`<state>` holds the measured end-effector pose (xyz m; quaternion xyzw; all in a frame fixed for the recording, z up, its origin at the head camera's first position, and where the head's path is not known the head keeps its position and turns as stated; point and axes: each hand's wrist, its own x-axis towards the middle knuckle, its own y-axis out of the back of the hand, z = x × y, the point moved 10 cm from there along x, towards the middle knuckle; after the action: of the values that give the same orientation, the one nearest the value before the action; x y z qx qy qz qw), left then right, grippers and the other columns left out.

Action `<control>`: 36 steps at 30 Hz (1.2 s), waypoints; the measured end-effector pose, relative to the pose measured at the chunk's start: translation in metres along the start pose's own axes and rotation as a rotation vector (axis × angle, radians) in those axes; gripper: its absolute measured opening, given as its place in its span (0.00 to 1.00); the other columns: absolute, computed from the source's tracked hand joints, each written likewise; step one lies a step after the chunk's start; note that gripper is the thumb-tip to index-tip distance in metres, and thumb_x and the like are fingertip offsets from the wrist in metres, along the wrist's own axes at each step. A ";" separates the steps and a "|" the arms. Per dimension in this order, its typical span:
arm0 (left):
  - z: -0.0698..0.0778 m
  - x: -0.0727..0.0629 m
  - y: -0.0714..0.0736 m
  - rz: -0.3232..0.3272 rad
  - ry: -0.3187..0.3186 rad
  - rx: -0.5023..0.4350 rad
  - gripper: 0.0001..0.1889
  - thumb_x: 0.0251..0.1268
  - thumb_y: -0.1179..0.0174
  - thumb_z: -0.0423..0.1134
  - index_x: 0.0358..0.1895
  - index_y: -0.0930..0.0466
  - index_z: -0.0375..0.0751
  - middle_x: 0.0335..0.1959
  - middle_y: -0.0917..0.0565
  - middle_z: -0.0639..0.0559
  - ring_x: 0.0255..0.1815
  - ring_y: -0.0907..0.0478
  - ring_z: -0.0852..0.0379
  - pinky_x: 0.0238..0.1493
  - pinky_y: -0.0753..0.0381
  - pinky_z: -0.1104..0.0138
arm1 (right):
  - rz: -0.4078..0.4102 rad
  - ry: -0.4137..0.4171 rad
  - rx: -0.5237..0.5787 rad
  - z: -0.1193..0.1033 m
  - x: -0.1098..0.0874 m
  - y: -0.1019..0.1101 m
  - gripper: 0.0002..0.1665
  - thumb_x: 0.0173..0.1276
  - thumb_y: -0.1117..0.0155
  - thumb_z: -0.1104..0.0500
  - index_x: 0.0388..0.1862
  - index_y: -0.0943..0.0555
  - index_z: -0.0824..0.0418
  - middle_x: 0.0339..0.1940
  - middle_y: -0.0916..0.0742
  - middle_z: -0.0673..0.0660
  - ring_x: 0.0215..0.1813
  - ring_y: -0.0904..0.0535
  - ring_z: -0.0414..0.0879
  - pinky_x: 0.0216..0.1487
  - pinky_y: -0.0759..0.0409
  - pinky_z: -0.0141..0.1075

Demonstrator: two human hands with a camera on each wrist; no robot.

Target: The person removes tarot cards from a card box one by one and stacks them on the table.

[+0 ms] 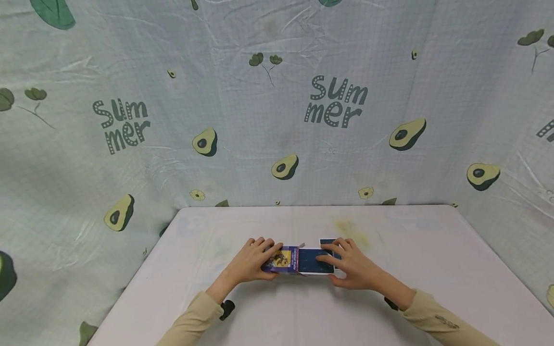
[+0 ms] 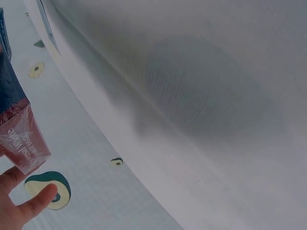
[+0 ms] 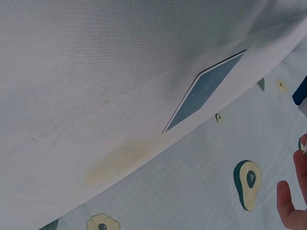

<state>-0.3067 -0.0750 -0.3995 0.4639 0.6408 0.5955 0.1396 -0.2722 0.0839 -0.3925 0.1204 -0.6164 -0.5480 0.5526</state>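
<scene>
A purple tarot card box point(image 1: 281, 260) with a picture on its face is gripped at its left end by my left hand point(image 1: 250, 262). From the box's right end sticks out a stack of dark blue tarot cards point(image 1: 309, 262). My right hand point(image 1: 357, 266) holds this stack at its right end, thumb at the near edge and fingers over the top. The left wrist view shows the lettered end of the box point(image 2: 26, 141) with the blue stack point(image 2: 9, 86) projecting from it. Behind the right fingers, a blue card with a white border point(image 3: 204, 91) lies on the table.
The white-covered table point(image 1: 216, 230) runs back to a hanging sheet point(image 1: 242, 125) printed with avocados and lettering. More of this sheet closes off the left and right sides. A yellowish stain point(image 1: 352, 231) marks the cover behind the right hand.
</scene>
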 end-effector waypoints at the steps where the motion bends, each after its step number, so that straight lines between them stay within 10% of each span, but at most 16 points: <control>1: -0.001 0.000 0.000 -0.001 0.003 0.000 0.39 0.40 0.40 0.65 0.59 0.33 0.51 0.44 0.27 0.55 0.41 0.31 0.57 0.39 0.32 0.62 | 0.000 -0.003 0.001 0.001 -0.001 0.000 0.34 0.39 0.28 0.48 0.50 0.24 0.47 0.51 0.22 0.55 0.47 0.32 0.49 0.42 0.33 0.47; 24: -0.006 -0.007 0.001 -0.006 0.032 -0.002 0.39 0.41 0.40 0.65 0.59 0.33 0.50 0.44 0.27 0.54 0.41 0.31 0.57 0.39 0.33 0.62 | 0.060 -0.080 -0.011 0.017 -0.019 0.012 0.33 0.37 0.27 0.49 0.47 0.22 0.51 0.47 0.20 0.57 0.44 0.32 0.47 0.40 0.34 0.43; 36: -0.007 -0.013 0.005 0.024 0.025 0.015 0.38 0.42 0.40 0.64 0.58 0.31 0.48 0.44 0.27 0.54 0.40 0.31 0.57 0.38 0.32 0.62 | 0.080 -0.177 -0.048 0.031 -0.025 0.011 0.26 0.51 0.36 0.43 0.47 0.22 0.54 0.45 0.20 0.59 0.42 0.31 0.49 0.38 0.36 0.42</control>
<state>-0.3033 -0.0900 -0.3980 0.4649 0.6416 0.5980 0.1208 -0.2838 0.1238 -0.3909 0.0334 -0.6537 -0.5485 0.5203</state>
